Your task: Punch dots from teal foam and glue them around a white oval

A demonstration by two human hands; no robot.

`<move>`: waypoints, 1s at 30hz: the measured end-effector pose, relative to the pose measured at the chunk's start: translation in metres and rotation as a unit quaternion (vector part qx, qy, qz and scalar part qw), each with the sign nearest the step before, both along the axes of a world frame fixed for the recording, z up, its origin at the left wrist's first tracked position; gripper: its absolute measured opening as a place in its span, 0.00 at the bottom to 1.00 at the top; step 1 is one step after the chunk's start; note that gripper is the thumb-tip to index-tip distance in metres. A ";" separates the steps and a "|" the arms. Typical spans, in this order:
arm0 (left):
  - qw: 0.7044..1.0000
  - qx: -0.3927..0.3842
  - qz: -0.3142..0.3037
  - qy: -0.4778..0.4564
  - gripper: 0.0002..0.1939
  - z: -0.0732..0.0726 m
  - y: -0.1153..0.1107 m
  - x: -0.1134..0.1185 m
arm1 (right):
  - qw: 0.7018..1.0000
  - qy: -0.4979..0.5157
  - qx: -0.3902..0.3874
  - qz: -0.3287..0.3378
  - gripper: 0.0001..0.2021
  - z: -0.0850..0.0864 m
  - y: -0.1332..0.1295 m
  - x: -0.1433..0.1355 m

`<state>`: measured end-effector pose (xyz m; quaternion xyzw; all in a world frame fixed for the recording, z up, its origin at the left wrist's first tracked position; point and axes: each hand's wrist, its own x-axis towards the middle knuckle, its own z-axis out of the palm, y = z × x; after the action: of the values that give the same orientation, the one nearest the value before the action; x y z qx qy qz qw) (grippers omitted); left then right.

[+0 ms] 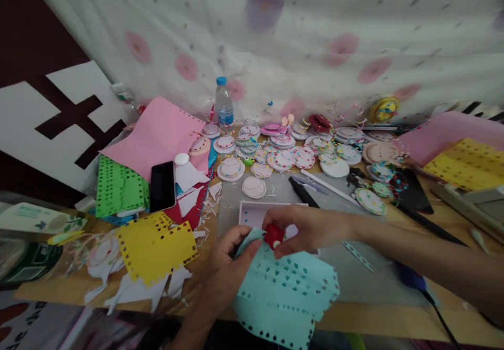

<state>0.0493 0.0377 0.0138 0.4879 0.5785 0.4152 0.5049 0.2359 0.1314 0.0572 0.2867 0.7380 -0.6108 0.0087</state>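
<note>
My right hand point(303, 227) grips a small red paper punch point(273, 235) set on the upper edge of a light blue sheet point(287, 292) full of punched heart holes. My left hand point(226, 271) pinches the same sheet at its upper left, beside the punch. The blue sheet hangs over the front edge of the wooden table point(374, 316). Just behind the hands lies a white card point(255, 213) with small dots.
Several round decorated paper discs point(283, 156) cover the table's middle. A water bottle point(224, 103) stands at the back. On the left lie a black phone point(163, 186), punched yellow sheet point(155, 245), green sheet point(118, 187) and pink paper point(157, 135). Black pens point(303, 192) lie right of centre.
</note>
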 end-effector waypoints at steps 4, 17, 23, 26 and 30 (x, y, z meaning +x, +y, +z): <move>0.999 -0.014 0.032 -0.006 0.09 -0.002 -0.001 -0.002 | 0.997 0.012 0.079 0.016 0.18 0.000 0.002 0.001; 0.991 -0.032 0.095 -0.085 0.18 -0.007 -0.004 0.008 | 0.992 -0.015 0.115 -0.054 0.11 0.004 -0.006 -0.004; 0.998 -0.031 0.014 -0.045 0.13 -0.005 -0.001 0.004 | 0.997 0.008 0.051 -0.063 0.08 0.009 -0.005 -0.001; 1.000 -0.013 0.014 0.013 0.12 -0.007 -0.002 0.005 | 0.996 0.011 0.063 -0.055 0.08 0.012 -0.007 0.001; 0.998 0.006 0.026 0.060 0.13 -0.010 -0.004 0.007 | 0.996 -0.014 0.077 -0.046 0.09 0.013 -0.007 0.005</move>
<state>0.0565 0.0335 0.0039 0.5000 0.6179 0.4017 0.4548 0.2411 0.1243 0.0706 0.3286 0.7690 -0.5475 -0.0306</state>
